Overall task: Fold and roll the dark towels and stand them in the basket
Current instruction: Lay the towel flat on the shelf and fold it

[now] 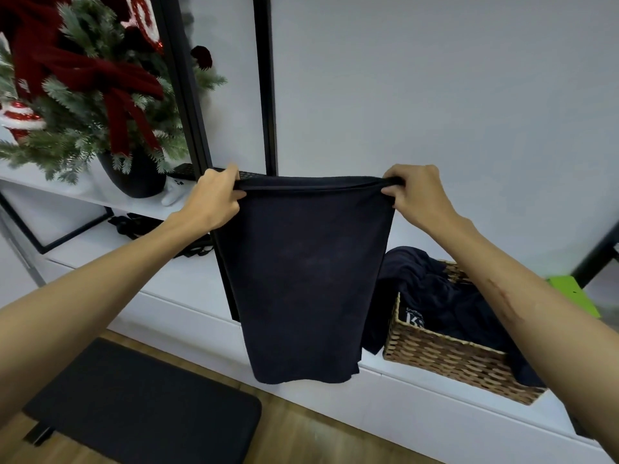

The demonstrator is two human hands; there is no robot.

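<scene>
A dark navy towel (303, 276) hangs flat in the air in front of me, stretched by its top edge. My left hand (214, 199) pinches the top left corner and my right hand (417, 192) pinches the top right corner. Its lower hem hangs free above the white ledge. To the right, a woven wicker basket (445, 361) stands on the ledge with more dark towels (432, 296) heaped loosely in it, one spilling over its left rim. My right forearm covers part of the basket.
A white ledge (174, 283) runs along the wall. A decorated fir tree in a dark pot (137, 175) stands on a shelf at the left. A black padded bench (144, 406) sits below on the wood floor. A green object (572, 293) lies at far right.
</scene>
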